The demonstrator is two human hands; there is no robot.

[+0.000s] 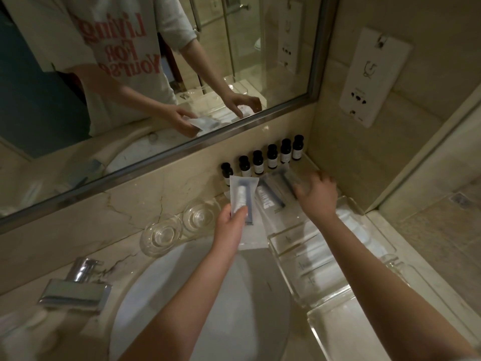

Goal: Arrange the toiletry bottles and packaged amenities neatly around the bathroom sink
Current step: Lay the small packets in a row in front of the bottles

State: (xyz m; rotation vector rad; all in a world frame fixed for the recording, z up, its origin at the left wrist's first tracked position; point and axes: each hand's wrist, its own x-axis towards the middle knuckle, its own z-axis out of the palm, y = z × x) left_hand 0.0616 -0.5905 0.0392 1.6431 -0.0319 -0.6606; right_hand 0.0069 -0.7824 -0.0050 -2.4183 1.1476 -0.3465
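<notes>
Several small dark toiletry bottles [271,156] with white labels stand in a row against the wall under the mirror. My left hand [230,225] grips a clear dental kit packet [241,195] with a white tube and dark toothbrush, held above the counter in front of the bottles. Another such packet [268,198] lies flat on the counter to its right. My right hand [316,194] rests on a third clear packet [282,178] near the corner, fingers curled over it. A clear acrylic tray [320,259] sits right of the sink.
The white sink basin [203,295] lies below my arms, with a chrome faucet [75,287] at the left. Two upturned glasses [182,225] stand behind the basin. A mirror [130,87] covers the wall; a wall panel [374,76] hangs at right.
</notes>
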